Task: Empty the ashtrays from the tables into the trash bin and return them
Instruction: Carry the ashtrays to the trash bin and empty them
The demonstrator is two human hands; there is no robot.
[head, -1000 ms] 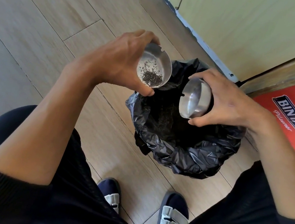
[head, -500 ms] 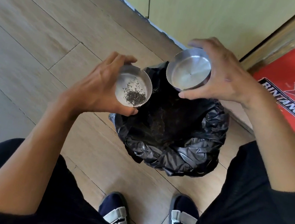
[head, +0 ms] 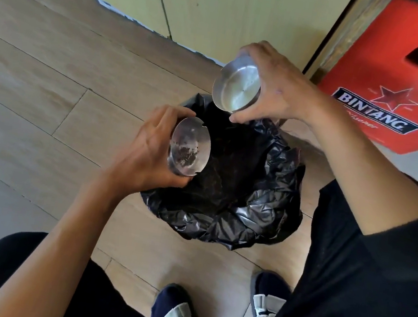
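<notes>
Left hand (head: pixel 147 153) tipping ashy ashtray (head: pixel 189 150) over black-lined bin (head: pixel 233 218), right hand (head: pixel 279 87) holding second ashtray (head: pixel 238 88)

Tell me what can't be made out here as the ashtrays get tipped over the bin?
- Right ashtray: head view shows only its underside; the inside faces away.
- Trash bin: the black liner covers its body; the contents are too dark to read.
- Left ashtray: dark residue shows, too blurred to tell if it is stuck.
- Red crate: cut off by the edge.
</notes>
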